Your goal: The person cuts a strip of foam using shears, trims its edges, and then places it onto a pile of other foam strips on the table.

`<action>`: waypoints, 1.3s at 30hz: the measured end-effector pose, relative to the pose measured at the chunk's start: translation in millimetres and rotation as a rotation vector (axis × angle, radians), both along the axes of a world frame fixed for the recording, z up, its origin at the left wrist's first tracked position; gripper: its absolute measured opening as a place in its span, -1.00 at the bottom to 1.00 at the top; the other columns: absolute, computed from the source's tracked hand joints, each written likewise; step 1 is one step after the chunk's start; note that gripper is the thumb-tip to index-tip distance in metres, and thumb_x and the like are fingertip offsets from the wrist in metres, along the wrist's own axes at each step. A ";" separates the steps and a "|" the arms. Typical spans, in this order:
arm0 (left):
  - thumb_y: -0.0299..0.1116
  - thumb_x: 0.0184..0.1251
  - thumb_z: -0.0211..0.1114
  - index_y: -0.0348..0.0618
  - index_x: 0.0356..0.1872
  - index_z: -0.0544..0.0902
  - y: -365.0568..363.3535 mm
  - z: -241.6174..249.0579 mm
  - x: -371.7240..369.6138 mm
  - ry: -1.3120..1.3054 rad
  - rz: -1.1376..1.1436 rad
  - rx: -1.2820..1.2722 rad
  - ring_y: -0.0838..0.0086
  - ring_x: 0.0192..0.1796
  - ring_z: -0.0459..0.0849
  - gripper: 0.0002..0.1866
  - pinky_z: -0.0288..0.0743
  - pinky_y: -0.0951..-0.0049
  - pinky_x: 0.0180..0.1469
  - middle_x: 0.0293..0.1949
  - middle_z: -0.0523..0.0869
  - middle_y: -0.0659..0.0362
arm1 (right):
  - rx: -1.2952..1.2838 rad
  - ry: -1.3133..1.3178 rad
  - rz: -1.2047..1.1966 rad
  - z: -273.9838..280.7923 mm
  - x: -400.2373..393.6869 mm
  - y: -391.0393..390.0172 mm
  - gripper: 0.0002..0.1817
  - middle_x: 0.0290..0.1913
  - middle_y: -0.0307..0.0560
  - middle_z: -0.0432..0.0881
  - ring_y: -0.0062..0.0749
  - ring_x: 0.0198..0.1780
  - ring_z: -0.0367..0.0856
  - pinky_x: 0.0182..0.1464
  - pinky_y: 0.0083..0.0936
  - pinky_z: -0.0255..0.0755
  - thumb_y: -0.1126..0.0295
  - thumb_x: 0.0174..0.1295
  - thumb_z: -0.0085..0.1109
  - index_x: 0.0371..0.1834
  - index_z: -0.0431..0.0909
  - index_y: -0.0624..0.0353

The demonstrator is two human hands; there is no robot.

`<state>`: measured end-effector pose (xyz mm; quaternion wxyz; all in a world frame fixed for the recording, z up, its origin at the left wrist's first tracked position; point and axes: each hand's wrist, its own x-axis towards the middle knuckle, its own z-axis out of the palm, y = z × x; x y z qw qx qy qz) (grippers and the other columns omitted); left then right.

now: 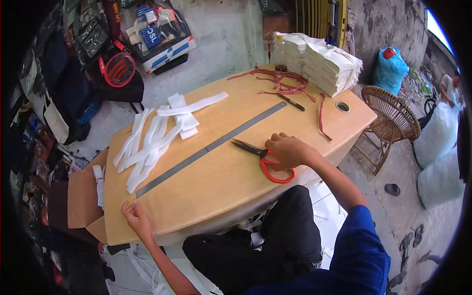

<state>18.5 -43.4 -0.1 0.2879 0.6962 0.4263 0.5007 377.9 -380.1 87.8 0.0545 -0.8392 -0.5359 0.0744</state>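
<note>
My right hand (287, 151) is on the red-handled scissors (264, 160), which lie near the table's front edge with their dark blades pointing left. My left hand (136, 216) rests at the table's left front edge, its fingers curled beside the near end of a long metal ruler (206, 149). Whether those fingers pinch anything is too small to tell. The ruler runs diagonally across the wooden table (196, 196). Beyond it, at the left, white strips (152, 142) lie loosely spread and overlapping.
A stack of white fabric (329, 66), a bottle (279, 46), reddish cords (287, 83) and a marker (292, 102) are at the table's far side. A cardboard box (83, 196) stands left. Right are a wicker chair (391, 113), bags (437, 135) and a person (448, 88).
</note>
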 end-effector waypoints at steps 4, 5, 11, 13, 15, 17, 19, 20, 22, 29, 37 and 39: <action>-0.20 0.37 0.19 -0.27 0.09 0.33 -1.7 2.5 0.6 0.034 0.021 -0.005 0.45 -0.26 0.50 -0.56 0.40 0.46 -0.17 -0.26 0.56 0.07 | 0.036 -0.014 -0.084 -6.0 5.6 2.5 -0.38 -0.10 0.16 0.50 0.02 0.04 0.44 0.05 -0.23 0.40 0.07 -0.09 0.30 -0.04 0.48 0.32; -0.20 0.37 0.19 -0.27 0.09 0.33 -1.9 2.1 1.6 0.032 0.025 -0.005 0.45 -0.26 0.50 -0.56 0.40 0.46 -0.17 -0.26 0.56 0.07 | 0.118 -0.049 -0.102 -13.7 11.4 3.3 -0.38 -0.14 0.18 0.51 0.03 0.02 0.45 0.03 -0.23 0.41 0.07 -0.12 0.31 -0.08 0.49 0.35; -0.23 0.34 0.22 -0.27 0.07 0.34 -9.0 8.1 4.7 -0.036 -0.010 -0.012 0.51 -0.29 0.49 -0.57 0.39 0.52 -0.22 -0.29 0.55 0.11 | 0.481 -0.239 -0.169 -48.3 71.1 22.8 -0.41 -0.18 0.23 0.52 0.08 -0.05 0.45 0.02 -0.20 0.39 0.12 -0.24 0.37 -0.22 0.49 0.38; -0.24 0.33 0.24 -0.27 0.07 0.35 -8.1 7.2 4.8 -0.033 -0.015 0.009 0.54 -0.31 0.47 -0.57 0.38 0.54 -0.25 -0.30 0.55 0.13 | 0.504 -0.231 -0.141 -50.0 89.9 34.4 -0.41 -0.21 0.28 0.52 0.12 -0.04 0.45 0.02 -0.16 0.39 0.13 -0.26 0.40 -0.28 0.46 0.42; -0.24 0.32 0.24 -0.27 0.07 0.35 -10.4 9.8 5.5 -0.024 -0.002 0.022 0.54 -0.31 0.47 -0.57 0.38 0.54 -0.25 -0.31 0.55 0.14 | 0.467 -0.150 -0.189 -43.2 97.3 45.9 -0.41 -0.21 0.30 0.51 0.12 -0.02 0.44 0.02 -0.16 0.38 0.13 -0.26 0.40 -0.29 0.46 0.41; -0.25 0.29 0.27 -0.28 0.07 0.35 -12.2 10.6 7.0 -0.025 0.005 -0.001 0.48 -0.28 0.49 -0.54 0.40 0.50 -0.20 -0.31 0.54 0.13 | 0.376 -0.024 -0.293 -38.7 105.1 62.2 -0.39 -0.22 0.33 0.51 0.15 -0.01 0.45 0.03 -0.15 0.37 0.14 -0.24 0.40 -0.22 0.44 0.41; -0.25 0.28 0.28 -0.29 0.07 0.36 -6.3 3.8 7.8 -0.018 0.035 0.033 0.45 -0.25 0.49 -0.53 0.40 0.47 -0.16 -0.29 0.54 0.11 | 0.424 -0.149 -0.297 -39.4 102.4 77.7 -0.41 -0.23 0.33 0.52 0.13 -0.07 0.48 -0.01 -0.18 0.39 0.19 -0.22 0.38 -0.19 0.42 0.38; -0.25 0.26 0.29 -0.30 0.08 0.36 -3.8 2.4 7.0 -0.007 0.039 0.063 0.41 -0.22 0.49 -0.52 0.39 0.44 -0.13 -0.27 0.54 0.09 | 0.470 -0.275 -0.328 -39.4 99.3 88.3 -0.43 -0.24 0.33 0.53 0.11 -0.13 0.51 -0.05 -0.21 0.42 0.23 -0.21 0.36 -0.15 0.41 0.36; -0.26 0.23 0.31 -0.33 0.07 0.36 -1.8 3.7 4.9 0.014 0.075 0.036 0.30 -0.07 0.48 -0.51 0.36 0.35 0.02 -0.14 0.52 0.01 | 0.562 -0.191 -0.236 -32.8 95.8 124.7 -0.40 -0.22 0.35 0.53 0.16 -0.11 0.52 -0.03 -0.19 0.42 0.19 -0.15 0.36 -0.12 0.39 0.38; -0.33 0.11 0.34 -0.30 0.11 0.36 -36.1 41.2 25.9 0.322 -0.042 0.395 0.00 0.18 0.32 -0.45 0.18 0.13 0.25 0.07 0.40 -0.14 | 0.906 0.470 -0.255 -38.8 46.0 278.0 -0.17 -0.20 0.44 0.60 0.26 -0.09 0.58 -0.03 -0.05 0.43 -0.13 0.21 0.04 0.28 0.16 0.40; -0.31 0.05 0.39 -0.17 0.13 0.40 -30.2 68.2 52.4 0.510 -0.219 0.576 0.07 0.25 0.27 -0.42 0.14 0.15 0.28 0.16 0.35 0.00 | 0.645 0.195 -0.394 -38.5 38.2 297.7 -0.28 -0.21 0.30 0.64 0.14 -0.09 0.61 -0.06 -0.07 0.46 -0.29 0.27 -0.30 0.38 0.22 -0.12; -0.29 0.05 0.40 -0.17 0.14 0.39 -11.6 74.7 76.4 0.509 -0.213 0.605 0.08 0.25 0.27 -0.40 0.13 0.16 0.29 0.16 0.35 0.01 | 0.651 0.155 -0.385 -45.6 48.2 303.4 -0.27 -0.18 0.26 0.64 0.12 -0.11 0.62 -0.08 -0.08 0.46 -0.30 0.26 -0.33 0.39 0.21 -0.13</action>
